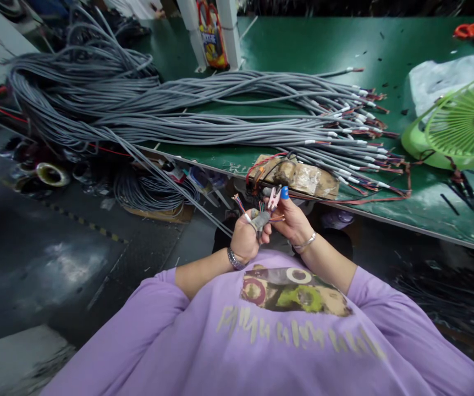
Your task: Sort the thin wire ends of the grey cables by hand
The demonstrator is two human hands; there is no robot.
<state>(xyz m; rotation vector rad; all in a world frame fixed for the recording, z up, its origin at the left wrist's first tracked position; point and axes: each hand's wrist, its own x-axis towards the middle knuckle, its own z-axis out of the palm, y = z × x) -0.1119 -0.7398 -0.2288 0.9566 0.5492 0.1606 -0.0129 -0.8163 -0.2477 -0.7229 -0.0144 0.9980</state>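
Observation:
My left hand (245, 239) is closed around the end of a grey cable (216, 221), which runs down to it from the bench. Thin coloured wires (239, 203) fan out above a white band at the fist, and a worn grey covering (260, 220) shows at the fingers. Close beside it, my right hand (295, 224) is closed, with a blue finger cover (285, 192) on one digit. A small pink clip-like piece (274, 198) sticks up at its fingertips. Orange-red wire ends (278, 218) lie between the hands; which fingers touch them is hard to tell.
Long bundles of grey cables (204, 129) with stripped ends lie along the green bench (323, 47). A taped brown block (298, 177) sits at its front edge. To the right are a green fan (468, 118), a plastic bag (439, 80) and orange-handled scissors (471, 31). Coiled cable (150, 190) lies below.

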